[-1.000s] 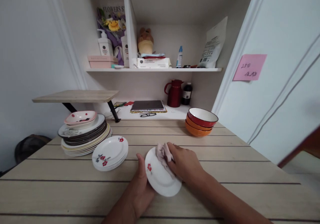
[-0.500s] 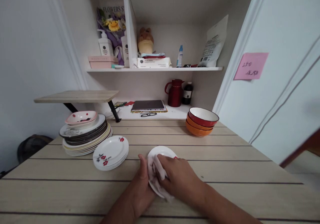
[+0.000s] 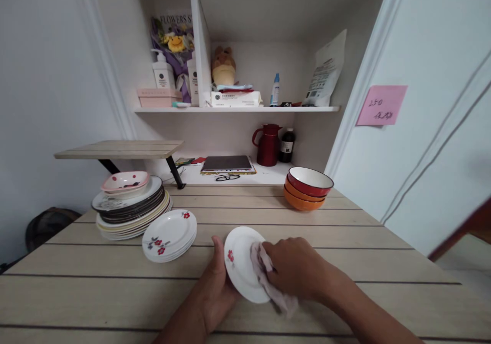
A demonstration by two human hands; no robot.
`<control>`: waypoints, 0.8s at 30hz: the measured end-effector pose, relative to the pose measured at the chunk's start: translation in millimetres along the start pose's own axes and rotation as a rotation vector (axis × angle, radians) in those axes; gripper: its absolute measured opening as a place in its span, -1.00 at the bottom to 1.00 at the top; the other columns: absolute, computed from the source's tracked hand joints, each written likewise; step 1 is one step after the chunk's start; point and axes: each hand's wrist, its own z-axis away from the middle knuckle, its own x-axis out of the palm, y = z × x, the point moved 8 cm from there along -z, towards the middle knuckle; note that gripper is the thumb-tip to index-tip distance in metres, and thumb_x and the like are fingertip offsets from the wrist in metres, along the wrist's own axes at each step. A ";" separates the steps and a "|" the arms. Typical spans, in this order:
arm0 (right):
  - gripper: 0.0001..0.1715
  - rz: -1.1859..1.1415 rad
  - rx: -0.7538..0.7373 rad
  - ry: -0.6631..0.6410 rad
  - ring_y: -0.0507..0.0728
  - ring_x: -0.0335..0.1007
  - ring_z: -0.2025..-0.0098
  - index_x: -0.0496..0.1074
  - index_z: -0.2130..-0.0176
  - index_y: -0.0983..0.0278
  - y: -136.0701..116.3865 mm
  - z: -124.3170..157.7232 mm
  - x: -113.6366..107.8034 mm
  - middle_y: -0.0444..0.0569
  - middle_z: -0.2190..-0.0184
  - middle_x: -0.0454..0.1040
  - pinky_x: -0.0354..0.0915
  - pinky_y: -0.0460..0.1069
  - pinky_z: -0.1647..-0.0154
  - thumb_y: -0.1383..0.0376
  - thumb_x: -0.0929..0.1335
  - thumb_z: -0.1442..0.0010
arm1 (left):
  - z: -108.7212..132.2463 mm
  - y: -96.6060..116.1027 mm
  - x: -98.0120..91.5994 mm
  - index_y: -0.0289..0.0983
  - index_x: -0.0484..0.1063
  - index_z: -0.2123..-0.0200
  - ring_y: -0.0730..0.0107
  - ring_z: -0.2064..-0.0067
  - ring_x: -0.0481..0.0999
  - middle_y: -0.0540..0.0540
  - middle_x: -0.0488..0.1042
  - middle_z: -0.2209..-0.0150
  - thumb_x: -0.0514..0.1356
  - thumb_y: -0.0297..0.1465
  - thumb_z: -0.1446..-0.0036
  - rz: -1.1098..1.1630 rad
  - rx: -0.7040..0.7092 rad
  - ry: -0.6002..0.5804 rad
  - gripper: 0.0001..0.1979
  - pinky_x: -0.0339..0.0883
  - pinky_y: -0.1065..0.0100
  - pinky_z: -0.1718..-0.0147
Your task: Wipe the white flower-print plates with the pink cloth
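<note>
While left grip (image 3: 217, 294) grasps plate (image 3: 241, 272) | white, round, red-flowered | right grip (image 3: 293, 266) clenched on cloth (image 3: 262, 266)

Bare left hand (image 3: 215, 294), round-tipped thumb (image 3: 218, 254), bare left arm (image 3: 184, 324), bare right hand (image 3: 297, 268), bumpy knuckles (image 3: 294, 245), long bare right arm (image 3: 356, 305)

Pale bluish-white left wall (image 3: 49, 52) and right wall (image 3: 441, 42), plain. Built-in white cabinet (image 3: 358, 42) between them, split by upright divider (image 3: 198, 47) above long shelf (image 3: 307, 109). Compartments grayer, in shade. Pink handwritten note (image 3: 382, 105) stuck beside cabinet; cable (image 3: 458, 124) slants along right wall. Wood-look tabletop (image 3: 383, 262), dark parallel lines. Small raised stand (image 3: 118, 148), black legs (image 3: 175, 172), at left. Reddish-brown edge (image 3: 456, 233) at far right, blurred. Light soft, dim, cool.
</note>
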 end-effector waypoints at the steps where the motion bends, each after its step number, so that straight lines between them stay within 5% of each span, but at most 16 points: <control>1: -0.74 -0.015 -0.063 -0.007 0.30 0.51 0.30 0.42 0.23 0.27 -7.8 3.7 -0.6 0.13 0.32 0.57 0.13 0.02 0.39 0.27 0.26 -0.06 | 0.6 -0.5 1.6 -0.35 0.28 -0.18 0.04 -0.20 0.32 -0.33 0.45 -0.06 -0.10 0.14 -0.11 -0.001 -0.008 -0.010 -0.20 0.01 0.04 -0.23; 7: -0.77 -0.168 -0.087 0.174 0.16 0.48 0.31 0.32 0.19 0.19 -30.2 -2.2 -8.0 -0.05 0.27 0.55 0.02 -0.04 0.43 0.28 0.27 -0.08 | -0.5 -5.2 6.0 -0.32 0.32 -0.15 0.04 -0.19 0.33 -0.31 0.47 -0.05 -0.09 0.16 -0.08 0.014 -0.011 -0.074 -0.20 0.02 0.04 -0.22; 12: -0.73 -0.178 0.085 0.264 0.18 0.48 0.31 0.24 0.09 0.19 -4.7 -15.8 -7.7 -0.04 0.22 0.54 0.01 -0.03 0.44 0.25 0.22 -0.17 | -2.3 -2.2 0.1 -0.24 0.29 -0.17 0.10 -0.21 0.30 -0.26 0.45 -0.08 -0.04 0.12 -0.10 -0.010 0.049 -0.038 -0.26 -0.01 0.08 -0.24; 18: -0.67 -0.012 0.242 0.125 0.31 0.52 0.28 0.33 0.07 0.26 23.7 -14.4 -3.0 0.13 0.26 0.56 0.15 0.03 0.38 0.30 0.18 -0.19 | -2.0 3.4 -4.5 -0.34 0.30 -0.16 0.07 -0.24 0.26 -0.32 0.42 -0.10 -0.07 0.10 -0.13 -0.007 0.053 0.032 -0.25 -0.01 0.06 -0.24; 24: -0.77 -0.025 -0.049 0.014 0.32 0.52 0.32 0.42 0.26 0.27 -16.6 9.1 -2.7 0.14 0.32 0.57 0.13 0.02 0.41 0.27 0.24 -0.09 | 1.8 -0.8 5.0 -0.35 0.31 -0.15 0.00 -0.22 0.27 -0.35 0.44 -0.07 -0.08 0.17 -0.07 -0.010 -0.004 -0.030 -0.17 0.00 0.03 -0.23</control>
